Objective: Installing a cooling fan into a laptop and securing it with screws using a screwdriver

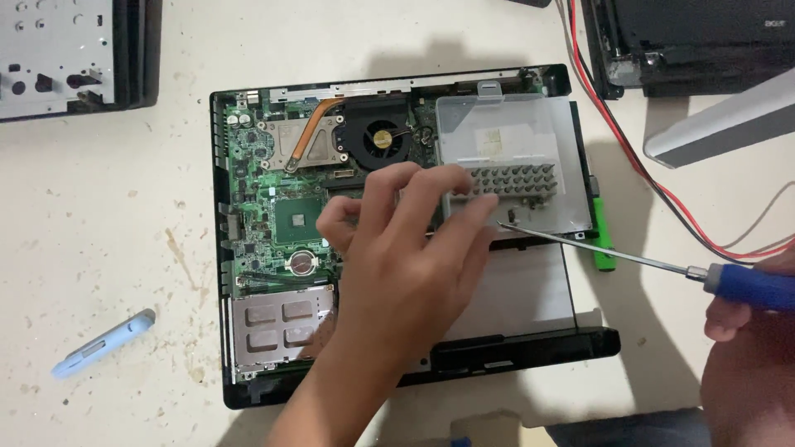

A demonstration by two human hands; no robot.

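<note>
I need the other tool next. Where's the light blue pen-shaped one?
In the head view, the light blue pen-shaped tool lies on the table, left of the opened laptop.

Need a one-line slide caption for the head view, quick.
Left hand rests on an opened laptop while the right hand aims a blue-handled screwdriver at its metal drive bracket.

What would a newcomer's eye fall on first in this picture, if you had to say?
First, the opened laptop base at the middle of the table, its green circuit board and black fan bare. The left hand spreads over it, fingertips on the perforated metal drive caddy. From the right edge, the right hand holds a blue-handled screwdriver whose tip meets the caddy's lower edge.
</note>
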